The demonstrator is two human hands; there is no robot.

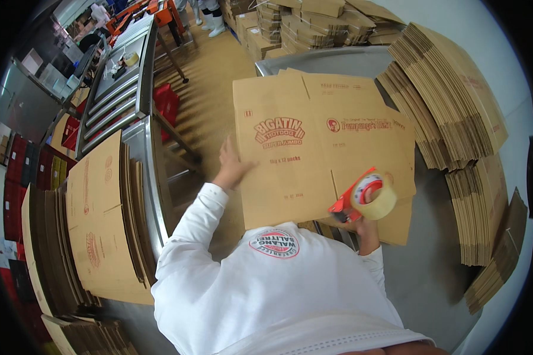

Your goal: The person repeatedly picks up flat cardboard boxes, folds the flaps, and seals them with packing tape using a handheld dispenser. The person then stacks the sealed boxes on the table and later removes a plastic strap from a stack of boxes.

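Carton (314, 148), flat and unfolded, lies on the steel surface (420, 266) right ahead, and the left hand (231, 165) is spread open against its left edge, pressing rather than gripping. Right hand (364, 228) is clenched round the handle of a tape gun (367, 198), the clear roll sitting just above the knuckles at the carton's near right corner. Corrugated board like this looks light and stiff but bends at the creases, so the edges and flap lines seem the best hold. Beyond the right hand, more flat cartons (456, 100) stand stacked; another pile (95, 225) lies outside the left arm. No open containers show.
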